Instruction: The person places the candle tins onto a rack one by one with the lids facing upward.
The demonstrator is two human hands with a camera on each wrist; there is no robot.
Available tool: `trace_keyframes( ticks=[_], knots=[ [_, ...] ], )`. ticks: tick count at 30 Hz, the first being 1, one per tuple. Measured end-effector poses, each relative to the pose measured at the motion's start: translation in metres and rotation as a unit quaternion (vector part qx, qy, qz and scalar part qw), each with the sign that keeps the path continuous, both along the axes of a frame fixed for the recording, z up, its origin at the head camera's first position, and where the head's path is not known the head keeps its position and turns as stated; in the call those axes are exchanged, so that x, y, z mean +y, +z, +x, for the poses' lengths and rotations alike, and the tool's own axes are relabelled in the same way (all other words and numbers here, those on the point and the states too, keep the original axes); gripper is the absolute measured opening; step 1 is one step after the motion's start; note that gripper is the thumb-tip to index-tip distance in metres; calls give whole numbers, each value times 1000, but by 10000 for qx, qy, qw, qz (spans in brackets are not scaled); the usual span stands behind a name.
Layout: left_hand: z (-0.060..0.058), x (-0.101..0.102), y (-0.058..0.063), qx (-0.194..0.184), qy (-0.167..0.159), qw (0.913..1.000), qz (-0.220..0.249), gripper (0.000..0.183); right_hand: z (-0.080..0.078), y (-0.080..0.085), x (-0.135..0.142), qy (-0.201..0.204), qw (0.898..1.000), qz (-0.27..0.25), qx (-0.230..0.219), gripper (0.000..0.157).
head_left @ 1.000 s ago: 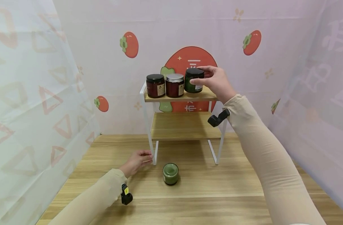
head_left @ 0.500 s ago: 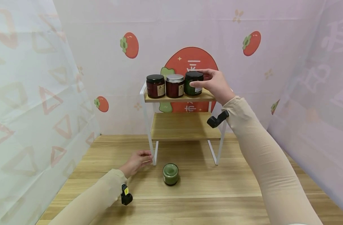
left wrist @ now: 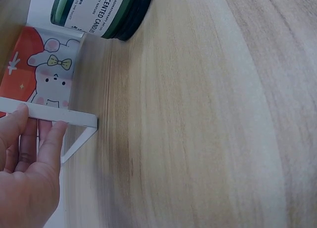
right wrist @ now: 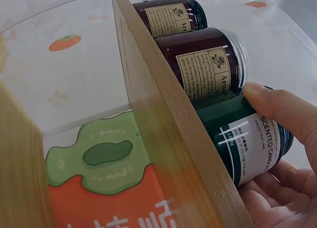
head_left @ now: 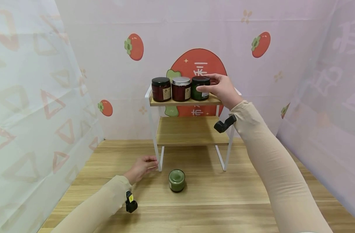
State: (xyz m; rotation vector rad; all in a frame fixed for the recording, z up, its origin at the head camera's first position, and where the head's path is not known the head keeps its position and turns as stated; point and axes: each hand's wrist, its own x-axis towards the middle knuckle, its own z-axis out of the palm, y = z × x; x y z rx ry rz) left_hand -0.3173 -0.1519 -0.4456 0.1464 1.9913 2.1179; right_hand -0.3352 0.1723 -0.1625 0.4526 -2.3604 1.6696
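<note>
My right hand [head_left: 222, 89] grips a dark green scented candle jar [right wrist: 247, 139] with a black lid. Its thumb lies on the near side, and the fingers reach round the far side. The jar is upright at the front edge of the top board [head_left: 180, 103] of a two-tier shelf, beside a dark red candle jar [head_left: 181, 90] with a silver lid. Left of that stands another dark red candle jar [head_left: 161, 90] with a black lid. Low on the left, my left hand [head_left: 141, 168] pinches the shelf's white leg [left wrist: 54, 113] between thumb and fingers.
A second green candle jar [head_left: 176, 180] stands on the wooden table [head_left: 212, 213] in front of the shelf, its dark lid end down. The shelf's lower board [head_left: 192, 129] is bare. Printed cloth walls [head_left: 107, 64] surround the table on three sides.
My right hand has lowered the green candle jar, bringing it level with the two red jars on the top board. The left hand stays on the shelf leg.
</note>
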Motion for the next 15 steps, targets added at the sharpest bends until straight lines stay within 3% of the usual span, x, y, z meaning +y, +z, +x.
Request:
trace_keyframes(
  ticks=[15],
  knots=[
    [0, 1, 1, -10, -31, 10000, -42, 13, -3, 0, 2, -72, 9993, 337, -130, 69]
  ],
)
